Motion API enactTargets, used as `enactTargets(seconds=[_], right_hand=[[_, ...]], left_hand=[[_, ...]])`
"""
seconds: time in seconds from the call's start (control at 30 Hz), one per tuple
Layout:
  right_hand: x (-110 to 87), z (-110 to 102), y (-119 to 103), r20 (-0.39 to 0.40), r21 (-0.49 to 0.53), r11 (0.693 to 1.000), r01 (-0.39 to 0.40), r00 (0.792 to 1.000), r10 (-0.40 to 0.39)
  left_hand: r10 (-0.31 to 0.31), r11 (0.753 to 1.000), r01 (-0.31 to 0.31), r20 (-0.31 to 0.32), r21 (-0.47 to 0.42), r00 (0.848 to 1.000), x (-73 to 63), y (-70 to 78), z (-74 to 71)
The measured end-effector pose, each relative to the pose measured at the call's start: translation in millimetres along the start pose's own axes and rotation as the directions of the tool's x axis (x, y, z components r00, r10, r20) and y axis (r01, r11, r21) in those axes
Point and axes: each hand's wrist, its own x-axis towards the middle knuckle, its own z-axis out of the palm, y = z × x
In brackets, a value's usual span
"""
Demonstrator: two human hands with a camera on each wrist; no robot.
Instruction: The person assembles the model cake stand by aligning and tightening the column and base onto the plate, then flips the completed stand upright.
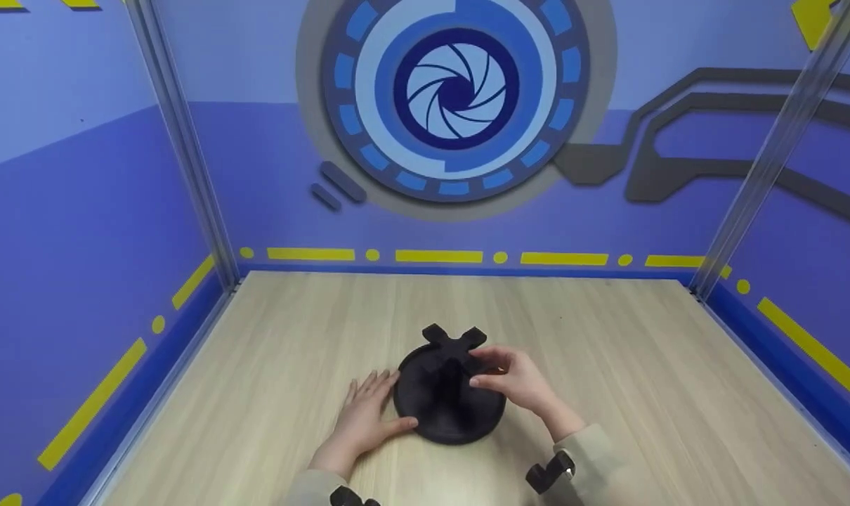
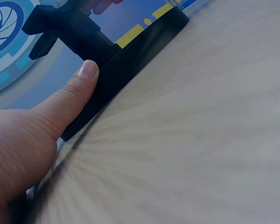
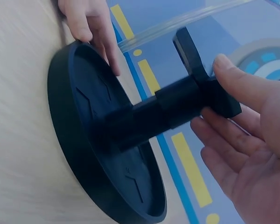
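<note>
A black round base (image 1: 450,429) with a raised rim rests on the table. From its middle rises a thick black post (image 3: 151,114), topped by a black cross-shaped knob (image 1: 456,343) with stubby arms. My left hand (image 1: 364,416) lies at the left of the base, fingers fairly straight and spread, thumb (image 2: 79,84) touching the rim. My right hand (image 1: 515,379) pinches an arm of the knob between thumb and fingers, as the right wrist view (image 3: 256,135) shows. The far arms stick out beyond the fingers.
The wooden tabletop (image 1: 291,337) extends around the base. Blue walls with yellow dashes (image 1: 439,256) enclose it at the back and sides, with clear-edged corner posts (image 1: 186,140). Black wrist devices (image 1: 550,472) sit at both sleeves.
</note>
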Motion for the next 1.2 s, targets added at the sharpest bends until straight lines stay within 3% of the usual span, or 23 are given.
enactTargets(seconds=[0.63, 0.77, 1.03, 1.2], right_hand=[[-6.3, 30, -12, -0.168, -0.156, 0.987, -0.026, 0.986, -0.001], [-7.0, 32, -13, -0.177, -0.134, 0.991, -0.025, 0.984, 0.001], [-5.2, 22, -18, -0.195, -0.144, 0.989, -0.030, 0.981, 0.002], [-1.4, 9, -23, -0.301, -0.136, 0.990, -0.041, 0.954, -0.002]], left_hand=[[-0.010, 0.999, 0.010, -0.003, -0.034, 1.000, 0.6, -0.9, 1.0], [-0.009, 1.000, 0.008, -0.006, -0.029, 1.000, 0.2, -0.4, 0.6], [0.005, 1.000, -0.005, -0.008, -0.014, 1.000, -0.4, 0.7, -0.1], [0.002, 1.000, -0.002, -0.003, -0.007, 1.000, 0.0, 0.4, -0.8]])
